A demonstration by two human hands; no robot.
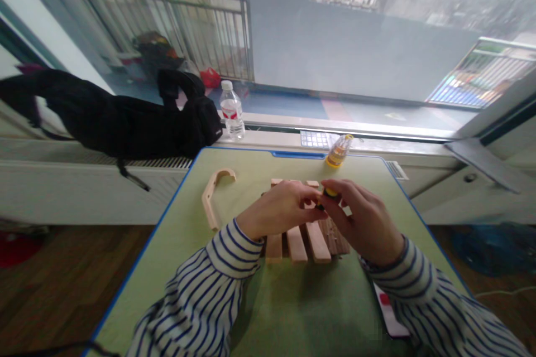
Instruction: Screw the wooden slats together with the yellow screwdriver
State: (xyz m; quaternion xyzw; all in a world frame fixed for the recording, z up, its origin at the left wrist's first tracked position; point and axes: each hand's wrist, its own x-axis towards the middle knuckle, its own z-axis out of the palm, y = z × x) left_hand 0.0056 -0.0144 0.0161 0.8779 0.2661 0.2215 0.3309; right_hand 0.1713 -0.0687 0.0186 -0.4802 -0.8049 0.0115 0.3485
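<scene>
My right hand [364, 217] is closed round a short yellow-and-black screwdriver [330, 192], its handle showing between thumb and fingers. My left hand [280, 207] meets it there, thumb and fingertips pinched on its lower end; the tip is hidden by the fingers. Below both hands lie several pale wooden slats [297, 248] side by side, partly covered by the hands. A darker, rough brown wooden piece [335, 237] shows under my right hand. To the left, apart from the hands, a curved wooden piece [208, 199] rests on the green tabletop [293, 301].
A small clear bottle with yellow contents [338, 150] stands at the table's back edge. Beyond it are a water bottle [232, 111] and a black bag [138, 122] on the sill. Partly under my right sleeve lies a flat object [391, 312] with a pale and red face.
</scene>
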